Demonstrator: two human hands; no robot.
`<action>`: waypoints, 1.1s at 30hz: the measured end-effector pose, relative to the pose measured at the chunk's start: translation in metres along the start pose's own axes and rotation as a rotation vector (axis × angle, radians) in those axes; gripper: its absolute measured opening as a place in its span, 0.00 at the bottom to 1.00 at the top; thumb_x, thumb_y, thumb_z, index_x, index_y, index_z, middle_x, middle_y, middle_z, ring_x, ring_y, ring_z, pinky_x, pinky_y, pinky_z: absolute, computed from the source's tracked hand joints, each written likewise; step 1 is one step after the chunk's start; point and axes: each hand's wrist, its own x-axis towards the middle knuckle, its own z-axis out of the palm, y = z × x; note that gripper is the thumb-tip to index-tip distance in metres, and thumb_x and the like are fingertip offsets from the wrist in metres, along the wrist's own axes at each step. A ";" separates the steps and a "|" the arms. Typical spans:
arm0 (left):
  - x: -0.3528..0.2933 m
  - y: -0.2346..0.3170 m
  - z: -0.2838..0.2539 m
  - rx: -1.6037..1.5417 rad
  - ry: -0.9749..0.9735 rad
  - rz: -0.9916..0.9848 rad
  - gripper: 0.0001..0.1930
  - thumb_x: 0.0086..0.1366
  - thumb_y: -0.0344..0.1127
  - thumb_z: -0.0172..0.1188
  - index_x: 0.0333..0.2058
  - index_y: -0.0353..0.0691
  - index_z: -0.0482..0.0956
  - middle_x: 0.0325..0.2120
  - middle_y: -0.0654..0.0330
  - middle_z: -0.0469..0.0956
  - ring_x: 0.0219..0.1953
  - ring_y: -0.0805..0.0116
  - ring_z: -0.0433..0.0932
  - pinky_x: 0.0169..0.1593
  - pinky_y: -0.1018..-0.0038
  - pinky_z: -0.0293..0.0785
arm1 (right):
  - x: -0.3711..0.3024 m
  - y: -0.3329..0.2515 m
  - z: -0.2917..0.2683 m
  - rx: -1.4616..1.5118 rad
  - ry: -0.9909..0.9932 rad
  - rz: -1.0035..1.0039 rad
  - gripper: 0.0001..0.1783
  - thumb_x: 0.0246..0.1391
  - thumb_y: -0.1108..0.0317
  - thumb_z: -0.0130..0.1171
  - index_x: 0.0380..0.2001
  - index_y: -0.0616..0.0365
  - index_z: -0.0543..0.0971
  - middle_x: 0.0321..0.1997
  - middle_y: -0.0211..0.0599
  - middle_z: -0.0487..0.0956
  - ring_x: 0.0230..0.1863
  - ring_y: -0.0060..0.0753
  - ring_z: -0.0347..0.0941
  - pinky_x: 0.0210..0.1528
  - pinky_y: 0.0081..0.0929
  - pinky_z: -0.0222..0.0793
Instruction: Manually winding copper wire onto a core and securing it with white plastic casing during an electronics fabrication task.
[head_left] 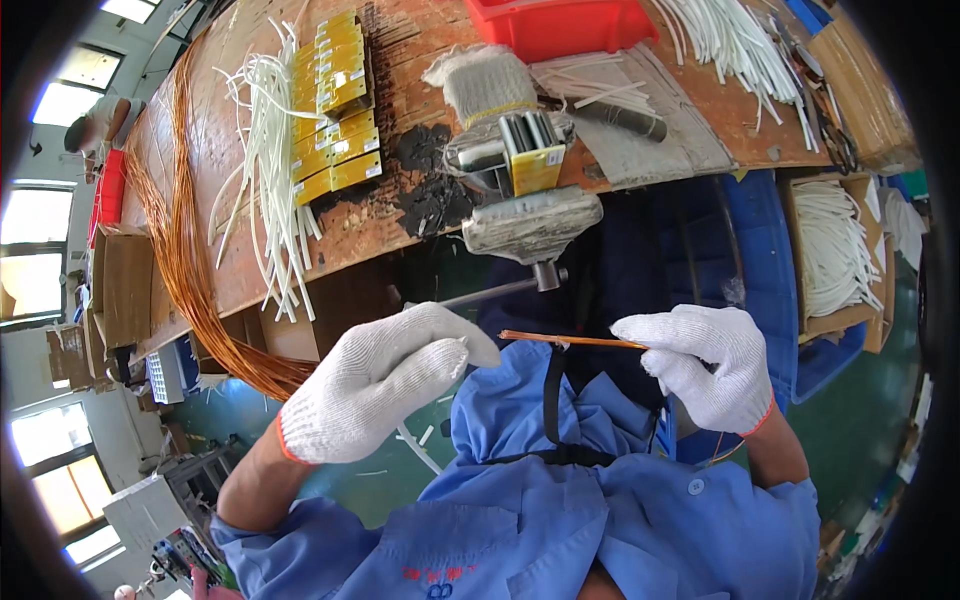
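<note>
Pinching copper wire bundle [580, 342] in my right grip [712, 362], free end [510, 335] near my left grip [378, 375]; probably light, springy, best held just behind that end. Can't tell what left holds.

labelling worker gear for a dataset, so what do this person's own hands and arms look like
Both the left hand and right hand wear white, ribbed-knit gloves, with thin orange-red edging at the wrists. The forearms are bare up to loose blue fabric sleeves. No markings can be made out on the gloves.
</note>
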 end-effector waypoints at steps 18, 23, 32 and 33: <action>-0.004 -0.023 0.010 0.076 0.054 0.195 0.22 0.80 0.48 0.66 0.53 0.30 0.89 0.30 0.62 0.81 0.33 0.75 0.79 0.38 0.75 0.75 | 0.004 -0.005 0.011 -0.033 -0.081 -0.042 0.23 0.55 0.78 0.74 0.56 0.52 0.91 0.31 0.43 0.87 0.25 0.38 0.79 0.29 0.33 0.74; -0.002 -0.029 0.007 0.150 0.048 0.246 0.21 0.79 0.47 0.67 0.53 0.32 0.90 0.32 0.60 0.83 0.34 0.73 0.82 0.39 0.73 0.78 | 0.004 -0.001 0.012 -0.114 -0.067 -0.119 0.24 0.55 0.78 0.75 0.56 0.51 0.91 0.29 0.40 0.85 0.23 0.38 0.78 0.28 0.35 0.73; 0.001 -0.030 0.007 0.390 0.052 0.331 0.15 0.70 0.37 0.72 0.51 0.37 0.91 0.34 0.56 0.85 0.33 0.61 0.86 0.40 0.68 0.82 | 0.004 -0.009 0.000 -0.500 -0.133 -0.272 0.25 0.53 0.66 0.76 0.56 0.42 0.91 0.20 0.29 0.72 0.17 0.32 0.70 0.20 0.34 0.61; 0.001 -0.030 0.007 0.404 0.051 0.327 0.15 0.70 0.37 0.72 0.51 0.38 0.91 0.33 0.56 0.85 0.33 0.60 0.86 0.40 0.68 0.82 | 0.006 -0.010 -0.003 -0.523 -0.149 -0.275 0.25 0.52 0.66 0.76 0.56 0.42 0.91 0.20 0.29 0.72 0.17 0.32 0.69 0.20 0.34 0.60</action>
